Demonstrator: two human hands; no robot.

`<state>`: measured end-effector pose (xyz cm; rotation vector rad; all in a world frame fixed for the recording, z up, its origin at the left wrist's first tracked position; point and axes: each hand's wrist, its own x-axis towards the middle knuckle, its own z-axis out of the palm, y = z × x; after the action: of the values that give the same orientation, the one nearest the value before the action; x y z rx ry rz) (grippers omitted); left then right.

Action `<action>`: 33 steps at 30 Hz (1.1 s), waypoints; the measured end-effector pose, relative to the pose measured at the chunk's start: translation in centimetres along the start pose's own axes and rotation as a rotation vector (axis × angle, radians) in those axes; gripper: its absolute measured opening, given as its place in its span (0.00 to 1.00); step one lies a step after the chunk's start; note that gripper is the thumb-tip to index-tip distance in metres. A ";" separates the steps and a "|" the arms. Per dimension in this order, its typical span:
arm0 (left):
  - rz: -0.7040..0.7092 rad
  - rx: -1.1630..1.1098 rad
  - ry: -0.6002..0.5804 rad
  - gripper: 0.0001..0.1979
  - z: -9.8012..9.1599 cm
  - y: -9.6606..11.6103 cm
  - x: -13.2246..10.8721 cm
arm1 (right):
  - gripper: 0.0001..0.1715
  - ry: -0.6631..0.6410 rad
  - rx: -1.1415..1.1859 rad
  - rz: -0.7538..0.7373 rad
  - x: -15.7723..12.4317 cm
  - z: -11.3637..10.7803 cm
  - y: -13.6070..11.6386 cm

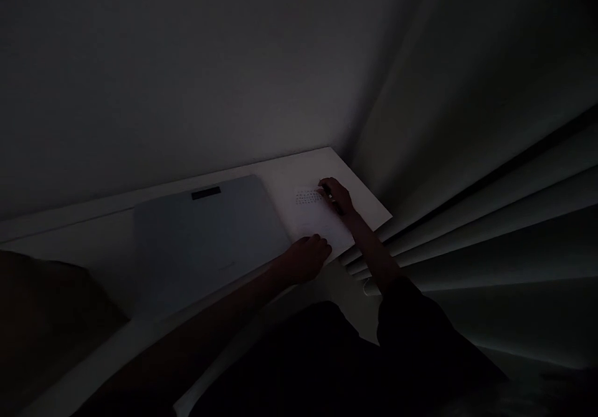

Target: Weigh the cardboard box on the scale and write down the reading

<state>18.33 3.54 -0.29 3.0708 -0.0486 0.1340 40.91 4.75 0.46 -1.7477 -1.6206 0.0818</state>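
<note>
A dark-clothed lap (327, 354) is seen nearest the camera, at the bottom of a very dim view, with a dark sleeve (415, 317) covering the right upper arm. Beyond the lap, a white flat desk top (112, 242) is set into the corner of pale walls.

The white paper sheet with rows of small printed marks (311, 214) is taken as the landmark; it lies on the far right part of the desk, close to the corner. The left hand (303, 258) is laid on the near edge of the sheet, knuckles up and fingers curled loosely downward; whether anything is pinched beneath it cannot be told in the gloom. The right hand (336, 196) is placed at the sheet's far right side, just beside the printed marks, with its fingers drawn together around a thin dark pen-like object (331, 200), of which only a short dark stretch is made out. The tip appears to rest on or just above the paper; contact cannot be confirmed.

To the left of the sheet, touching or slightly overlapping its edge, a large pale blue-grey rectangular mat (200, 249) is spread on the desk. A small black rectangular strip (206, 193) is seen near the mat's far edge. To the right of the sheet, beyond the desk edge, long pale folds of curtain (490, 217) hang. Left of the mat, a dark rounded shape (42, 305) is seen but cannot be identified.
</note>
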 end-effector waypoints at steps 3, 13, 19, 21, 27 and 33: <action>-0.004 0.008 -0.016 0.09 -0.1 0.1 0.0 | 0.15 -0.049 -0.111 0.003 -0.1 0.0 -0.1; 0.034 0.057 0.075 0.08 0.7 0.0 -0.1 | 0.19 -0.248 -0.465 -0.053 -0.4 0.0 -1.0; 0.035 0.096 0.114 0.10 1.0 -0.1 -0.1 | 0.17 -0.273 -0.492 -0.082 -0.5 0.1 -0.9; 0.049 0.121 0.123 0.12 1.2 -0.1 -0.1 | 0.18 -0.280 -0.495 -0.066 -0.5 0.2 -0.8; 0.100 0.268 0.154 0.15 1.2 0.3 -0.8 | 0.16 -0.253 -0.484 -0.057 -0.5 0.3 -0.6; 0.045 0.311 0.143 0.16 -0.1 1.2 -3.7 | 0.16 -0.218 -0.454 -0.039 -0.6 0.6 0.0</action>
<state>14.59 2.44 -0.39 3.3595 -0.0989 0.3999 40.46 4.49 -0.19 -2.1024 -1.9436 -0.1293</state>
